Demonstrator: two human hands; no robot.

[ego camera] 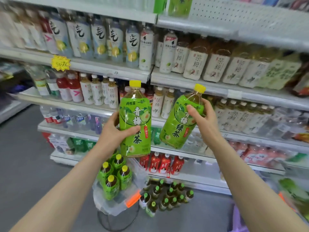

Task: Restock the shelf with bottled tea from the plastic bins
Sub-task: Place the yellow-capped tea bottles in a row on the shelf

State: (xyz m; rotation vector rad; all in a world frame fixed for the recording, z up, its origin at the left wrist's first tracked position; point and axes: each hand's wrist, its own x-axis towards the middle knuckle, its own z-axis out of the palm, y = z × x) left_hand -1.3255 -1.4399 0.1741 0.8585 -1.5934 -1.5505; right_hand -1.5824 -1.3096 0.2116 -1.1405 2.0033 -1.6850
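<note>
Two bare arms reach up from the bottom corners of the frame. Each hand holds one big green tea bottle in the middle of the frame, in front of the shelves.

The left hand (115, 129) wraps its fingers and thumb around the left bottle (135, 121), which stands almost straight up. The right hand (203, 118) wraps around the right bottle (179, 121), which leans over to the right. Both bottles have yellow caps, and neither one is on a shelf yet.

Lower in the middle sits the clear plastic bin (117, 203) with an orange clip. I count five more green bottles (115, 176) in it, though the held bottle may hide some. Just right of the bin, a bunch of small bottles with green caps (167, 196) stands on the floor. I count about fifteen, but they are crowded and blurry.

What could go wrong? The bottles look big and heavy for one hand each, so one might slip and fall onto the bin. The shelves (192, 86) look packed tight. Pushing a bottle in could knock over the ones already there. The leaning bottle could also bump a shelf edge on the way in.
</note>
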